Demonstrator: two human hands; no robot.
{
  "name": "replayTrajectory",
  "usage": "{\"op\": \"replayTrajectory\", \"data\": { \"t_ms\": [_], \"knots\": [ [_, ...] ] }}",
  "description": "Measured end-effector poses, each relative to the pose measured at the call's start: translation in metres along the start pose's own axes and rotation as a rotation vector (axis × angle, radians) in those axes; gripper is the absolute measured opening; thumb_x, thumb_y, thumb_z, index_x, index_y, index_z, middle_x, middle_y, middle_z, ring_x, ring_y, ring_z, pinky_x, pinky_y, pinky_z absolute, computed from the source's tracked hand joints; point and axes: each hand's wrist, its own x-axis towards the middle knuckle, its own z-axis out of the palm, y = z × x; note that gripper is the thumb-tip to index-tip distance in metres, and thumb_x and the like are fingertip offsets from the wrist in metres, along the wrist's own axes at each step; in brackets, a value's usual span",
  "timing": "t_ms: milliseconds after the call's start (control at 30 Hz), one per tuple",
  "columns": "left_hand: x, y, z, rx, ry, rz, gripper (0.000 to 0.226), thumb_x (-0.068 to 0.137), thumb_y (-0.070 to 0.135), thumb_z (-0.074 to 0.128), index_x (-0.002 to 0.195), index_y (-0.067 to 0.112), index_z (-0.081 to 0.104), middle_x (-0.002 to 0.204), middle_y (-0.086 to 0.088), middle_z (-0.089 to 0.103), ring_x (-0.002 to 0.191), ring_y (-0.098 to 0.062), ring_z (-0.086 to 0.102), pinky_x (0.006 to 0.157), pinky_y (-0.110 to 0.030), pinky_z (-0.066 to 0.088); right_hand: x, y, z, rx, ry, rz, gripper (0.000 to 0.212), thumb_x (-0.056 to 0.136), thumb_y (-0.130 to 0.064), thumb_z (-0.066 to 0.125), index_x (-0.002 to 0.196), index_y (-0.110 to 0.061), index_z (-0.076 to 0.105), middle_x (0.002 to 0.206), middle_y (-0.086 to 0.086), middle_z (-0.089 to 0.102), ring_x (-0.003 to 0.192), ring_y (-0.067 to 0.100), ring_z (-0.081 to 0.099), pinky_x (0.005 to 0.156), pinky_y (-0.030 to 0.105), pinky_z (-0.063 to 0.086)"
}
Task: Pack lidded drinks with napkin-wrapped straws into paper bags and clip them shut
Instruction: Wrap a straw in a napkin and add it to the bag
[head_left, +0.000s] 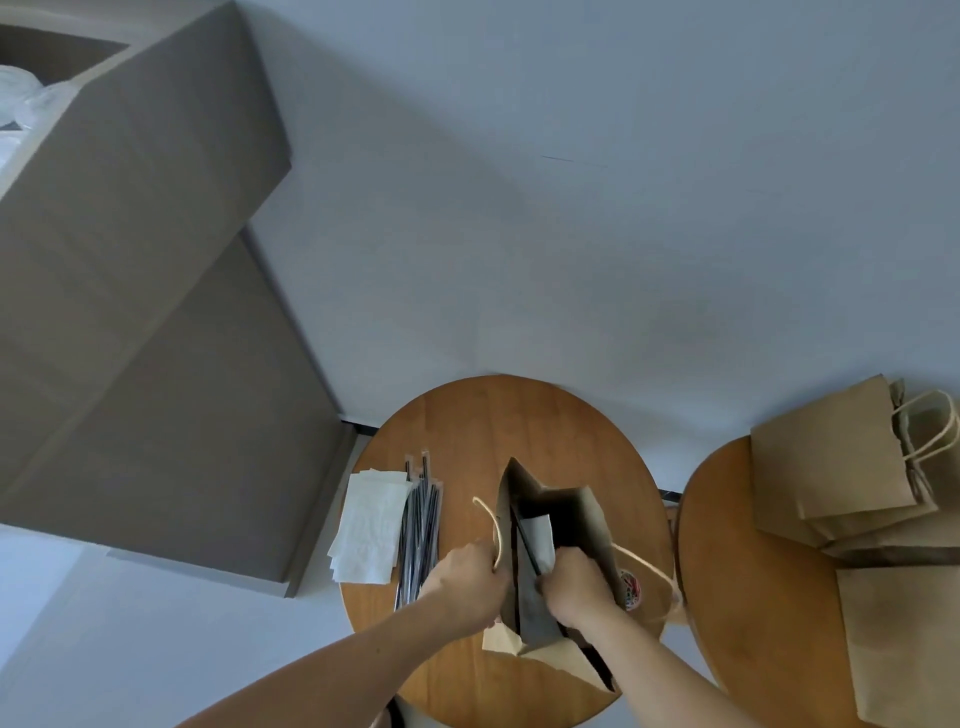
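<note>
On the round table (467, 415), both hands grip the unmarked paper bag (582, 519): left hand (465, 584), right hand (576, 587).

Soft, even daylight — moderately bright, no glare. Faint diffuse shadow crosses the wall (571, 234). Wide-angle distortion bends the cabinet (145, 312) at the left edge — detail throughout slightly soft, hands mildly blurred.

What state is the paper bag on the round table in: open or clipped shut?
Open. The paper bag stands with its mouth spread, the left hand and right hand at its rim, white napkin visible inside.
</note>
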Motion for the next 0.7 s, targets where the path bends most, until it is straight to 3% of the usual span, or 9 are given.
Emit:
{"op": "replayTrajectory", "data": {
  "t_ms": [100,300,433,500,567,633,700],
  "knots": [
    [-0.004,-0.004,-0.004,0.071,0.012,0.012,0.025,0.101,0.037,0.041,0.087,0.024,0.056,0.075,0.003,0.062,0.071,-0.014,0.067,0.074,-0.034,0.061,0.017,0.001,0.006,-0.043,-0.010,0.042,0.010,0.095,-0.022,0.056,0.089,-0.022,0.064,0.084,-0.004,0.067,0.077,0.013,0.063,0.063,0.024,0.048],
    [-0.007,-0.014,0.001,0.152,0.000,-0.004,0.023,0.100,0.039,0.038,0.088,0.024,0.052,0.079,0.002,0.059,0.077,-0.018,0.066,0.076,-0.037,0.060,0.037,-0.001,0.021,-0.125,0.016,0.071,0.014,0.095,-0.025,0.053,0.085,-0.025,0.063,0.079,-0.008,0.063,0.074,0.012,0.059,0.070,0.028,0.049],
    [-0.006,-0.021,0.003,0.131,0.005,-0.002,0.022,0.099,0.041,0.038,0.083,0.029,0.048,0.080,0.004,0.060,0.080,-0.016,0.066,0.077,-0.037,0.059,0.040,0.009,0.029,-0.132,0.049,0.038,0.013,0.093,-0.026,0.056,0.083,-0.033,0.053,0.076,-0.014,0.057,0.067,0.006,0.050,0.071,0.028,0.048],
    [-0.006,-0.023,0.002,0.121,0.028,0.003,0.025,0.099,0.044,0.037,0.087,0.027,0.052,0.080,0.004,0.061,0.079,-0.016,0.066,0.077,-0.038,0.060,0.038,0.010,0.030,-0.128,0.076,0.022,0.016,0.089,-0.029,0.064,0.090,-0.029,0.048,0.091,-0.010,0.062,0.076,0.010,0.057,0.075,0.028,0.049],
    [-0.006,-0.026,0.003,0.122,0.048,0.009,0.031,0.098,0.046,0.035,0.092,0.024,0.056,0.081,0.001,0.063,0.079,-0.017,0.067,0.078,-0.040,0.060,0.033,0.004,0.028,-0.152,0.100,-0.015,0.034,0.085,-0.033,0.070,0.107,-0.020,0.047,0.107,-0.001,0.063,0.097,0.019,0.063,0.078,0.029,0.048],
    [-0.007,-0.028,0.004,0.121,0.052,0.018,0.032,0.098,0.045,0.036,0.098,0.022,0.058,0.084,0.000,0.065,0.079,-0.017,0.067,0.078,-0.042,0.060,0.025,-0.009,0.020,-0.153,0.117,-0.064,0.049,0.085,-0.033,0.070,0.122,-0.012,0.045,0.117,0.007,0.058,0.107,0.024,0.060,0.085,0.031,0.049],
    [-0.008,-0.026,0.005,0.103,0.049,0.032,0.028,0.098,0.041,0.037,0.104,0.023,0.058,0.086,0.001,0.065,0.079,-0.017,0.067,0.078,-0.042,0.060,0.010,-0.025,0.005,-0.155,0.145,-0.127,0.047,0.089,-0.032,0.064,0.126,-0.009,0.046,0.123,0.010,0.052,0.111,0.028,0.056,0.090,0.035,0.049]
  ]
}}
